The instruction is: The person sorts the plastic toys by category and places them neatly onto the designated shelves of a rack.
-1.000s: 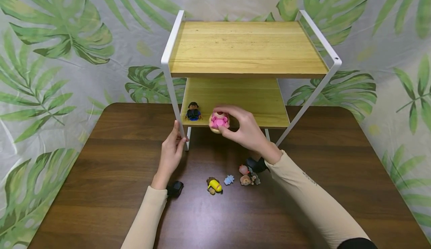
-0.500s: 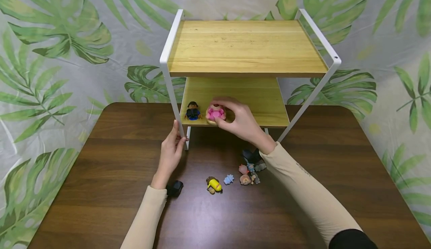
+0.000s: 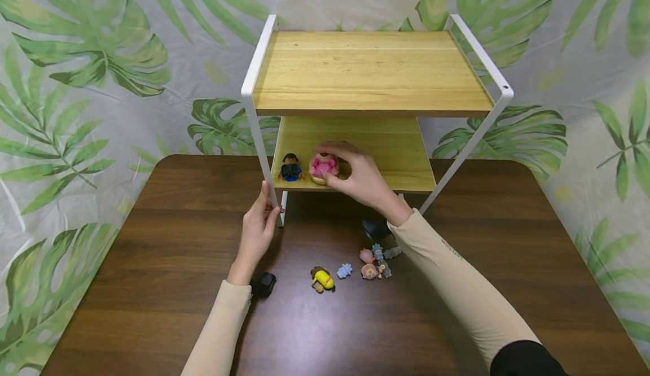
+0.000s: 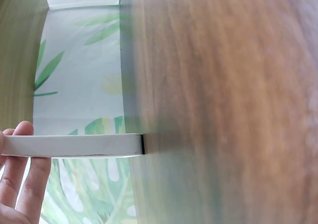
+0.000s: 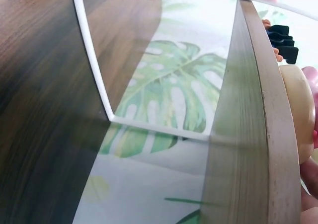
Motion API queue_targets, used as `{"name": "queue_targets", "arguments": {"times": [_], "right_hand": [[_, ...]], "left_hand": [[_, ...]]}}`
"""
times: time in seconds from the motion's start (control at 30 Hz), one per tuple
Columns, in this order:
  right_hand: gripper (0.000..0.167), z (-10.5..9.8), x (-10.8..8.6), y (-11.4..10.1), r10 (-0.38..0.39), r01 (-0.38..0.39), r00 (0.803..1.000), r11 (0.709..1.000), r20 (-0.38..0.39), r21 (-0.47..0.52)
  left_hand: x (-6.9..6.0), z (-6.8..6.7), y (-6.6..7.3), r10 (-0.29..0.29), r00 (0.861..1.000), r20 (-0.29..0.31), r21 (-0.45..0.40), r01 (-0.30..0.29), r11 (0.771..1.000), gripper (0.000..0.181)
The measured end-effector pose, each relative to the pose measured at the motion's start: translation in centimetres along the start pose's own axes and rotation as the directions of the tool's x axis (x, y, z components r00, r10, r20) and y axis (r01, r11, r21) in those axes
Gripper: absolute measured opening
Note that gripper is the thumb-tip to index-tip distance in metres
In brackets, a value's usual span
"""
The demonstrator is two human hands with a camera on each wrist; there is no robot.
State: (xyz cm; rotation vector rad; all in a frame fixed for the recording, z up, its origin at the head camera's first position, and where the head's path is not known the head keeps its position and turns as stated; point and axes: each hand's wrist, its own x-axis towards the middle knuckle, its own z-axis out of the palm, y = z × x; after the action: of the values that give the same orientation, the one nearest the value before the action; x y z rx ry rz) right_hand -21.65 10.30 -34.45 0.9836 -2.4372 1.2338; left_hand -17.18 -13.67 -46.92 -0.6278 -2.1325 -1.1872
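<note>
In the head view my right hand (image 3: 363, 178) pinches a pink toy (image 3: 324, 166) with a cream base at the front of the lower shelf board (image 3: 388, 167). Just left of it a dark-haired figure (image 3: 291, 168) in black and blue sits on the same board. The right wrist view shows the toy's cream base (image 5: 297, 112) beside the board's edge, with part of the hand under it. My left hand (image 3: 256, 235) grips the shelf's white front left leg (image 3: 263, 153); the left wrist view has its fingers around the white bar (image 4: 94, 145).
On the brown table (image 3: 167, 263) lie a yellow toy (image 3: 323, 278), a light blue toy (image 3: 344, 270) and a cluster of several small figures (image 3: 369, 271) below the right forearm. The upper shelf board (image 3: 373, 71) overhangs the lower one. A leaf-patterned cloth (image 3: 91, 43) hangs behind.
My right hand has moved slightly left and back with the pink toy, bringing it nearer the dark-haired figure on the lower board. The left hand has stayed on the leg.
</note>
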Motion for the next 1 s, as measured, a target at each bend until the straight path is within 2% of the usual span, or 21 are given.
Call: {"name": "queue_targets", "arguments": {"times": [1.0], "right_hand": [[0.043, 0.21, 0.81, 0.42, 0.037, -0.037, 0.998, 0.999, 0.051, 0.003]], "left_hand": [[0.02, 0.07, -0.09, -0.002, 1.0, -0.002, -0.004, 0.002, 1.0, 0.104]]}}
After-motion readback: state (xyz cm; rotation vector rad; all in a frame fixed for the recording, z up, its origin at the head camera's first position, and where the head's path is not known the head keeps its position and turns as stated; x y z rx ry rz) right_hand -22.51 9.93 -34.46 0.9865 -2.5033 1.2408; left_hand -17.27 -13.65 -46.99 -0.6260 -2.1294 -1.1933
